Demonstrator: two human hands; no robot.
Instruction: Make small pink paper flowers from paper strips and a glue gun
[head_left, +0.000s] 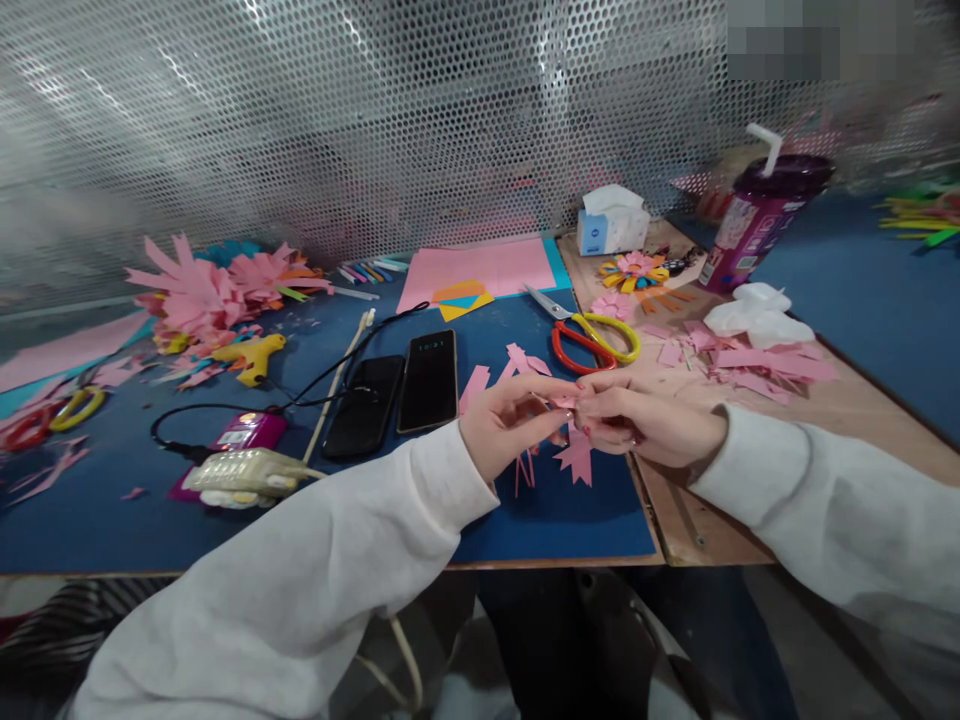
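Note:
My left hand and my right hand meet over the blue table cover, fingertips pinched together on a small pink cut-paper piece with fringed strips hanging below. Both arms wear white sleeves. More pink paper cut-outs lie just behind my hands. Red and yellow scissors rest a little beyond, blades pointing away to the left.
Two dark phones lie left of my hands, beside a pink power bank and cable. A yellow glue gun and pink paper flowers sit far left. Tissue box, purple cup, pink scraps at right. Perforated metal screen behind.

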